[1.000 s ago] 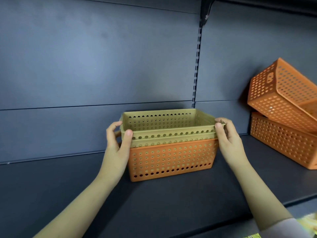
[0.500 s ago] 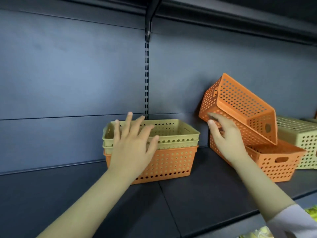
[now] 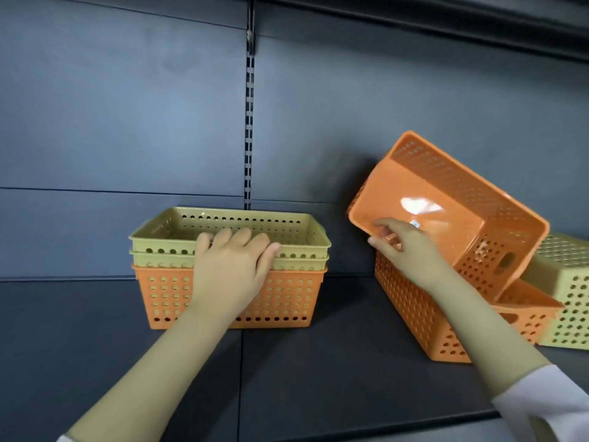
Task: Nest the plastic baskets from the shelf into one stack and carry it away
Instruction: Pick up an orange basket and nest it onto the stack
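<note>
A nested stack (image 3: 287, 301) stands on the dark shelf (image 3: 95, 330): two yellow-green perforated baskets sit inside an orange one. My left hand (image 3: 234, 266) grips the stack's near rim, fingers curled over the top edge. To the right, a tilted orange basket (image 3: 462, 218) shows its smooth underside and leans on another orange basket (image 3: 411, 307) that stands on the shelf. My right hand (image 3: 404, 247) holds the tilted basket at its lower left edge, thumb below and fingers on the bottom.
A yellow-green basket (image 3: 570, 301) stands at the far right behind the orange pair. A slotted upright (image 3: 249, 122) runs down the dark back panel. An upper shelf (image 3: 446, 14) overhangs. Bare shelf surface lies left of the stack and along the front edge.
My left hand has come down from hovering onto the stack's near rim. My right hand has taken hold of the tilted orange basket and turned its underside toward me.
</note>
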